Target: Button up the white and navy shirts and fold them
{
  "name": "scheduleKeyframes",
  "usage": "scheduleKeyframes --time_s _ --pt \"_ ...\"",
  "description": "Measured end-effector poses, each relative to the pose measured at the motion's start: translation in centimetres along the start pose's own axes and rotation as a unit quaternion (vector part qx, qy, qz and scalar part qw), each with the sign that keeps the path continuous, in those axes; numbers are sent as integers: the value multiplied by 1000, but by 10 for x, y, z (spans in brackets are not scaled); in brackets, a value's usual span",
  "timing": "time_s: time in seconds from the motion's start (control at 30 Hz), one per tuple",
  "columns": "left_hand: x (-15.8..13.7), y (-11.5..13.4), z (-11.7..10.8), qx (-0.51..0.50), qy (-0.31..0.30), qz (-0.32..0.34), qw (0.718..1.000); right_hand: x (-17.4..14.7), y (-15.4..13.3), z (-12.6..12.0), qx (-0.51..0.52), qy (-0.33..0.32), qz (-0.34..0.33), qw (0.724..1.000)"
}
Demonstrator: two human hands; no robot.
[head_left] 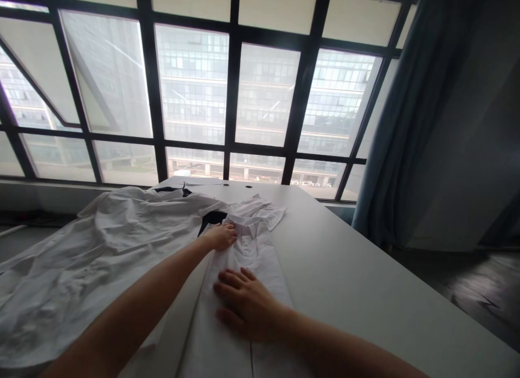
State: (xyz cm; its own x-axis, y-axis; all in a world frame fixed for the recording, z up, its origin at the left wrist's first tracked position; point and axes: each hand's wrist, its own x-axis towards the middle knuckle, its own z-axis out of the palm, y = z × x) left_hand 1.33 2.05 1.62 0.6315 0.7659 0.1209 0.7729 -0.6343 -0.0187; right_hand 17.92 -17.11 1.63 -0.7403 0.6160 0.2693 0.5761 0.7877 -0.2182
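A white shirt point(260, 259), folded into a long narrow strip with its collar at the far end, lies on the white table point(341, 280). Near the collar, my left hand point(221, 237) rests on the shirt's left edge, fingers stretched out. My right hand point(247, 305) is spread flat on the middle of the shirt, closer to me. Neither hand grips the cloth. Part of the shirt's near end is hidden under my right forearm.
Spread out on the left is a rumpled white garment point(134, 232). Some dark cloth point(211, 220) shows between it and the shirt. Beyond the table stands a black-framed window point(233, 96); a blue-grey curtain point(398, 139) hangs at the right.
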Motion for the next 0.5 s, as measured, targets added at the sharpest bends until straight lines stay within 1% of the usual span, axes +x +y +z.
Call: scheduleKeyframes --time_s 0.03,0.1,0.17,0.23,0.4,0.43,0.5 --pt "4 -2 4 -8 -25 -17 1000 -3 -2 1 13 -15 0 1000" --pt "10 -7 12 -31 -55 -46 997 -7 -1 1 37 -39 7 998" --pt "16 -13 18 -53 -66 -63 994 -8 4 0 57 -51 7 997" --pt "22 -20 24 -67 -69 -76 992 -8 9 2 70 -47 4 996" --pt "34 -30 36 -83 -54 -107 989 -9 11 12 77 -23 -9 997" --pt "36 -31 38 -87 -42 -116 989 -8 11 13 77 -20 -13 997" --pt "36 -33 39 -101 4 -151 983 -5 16 13 82 -3 -16 996"
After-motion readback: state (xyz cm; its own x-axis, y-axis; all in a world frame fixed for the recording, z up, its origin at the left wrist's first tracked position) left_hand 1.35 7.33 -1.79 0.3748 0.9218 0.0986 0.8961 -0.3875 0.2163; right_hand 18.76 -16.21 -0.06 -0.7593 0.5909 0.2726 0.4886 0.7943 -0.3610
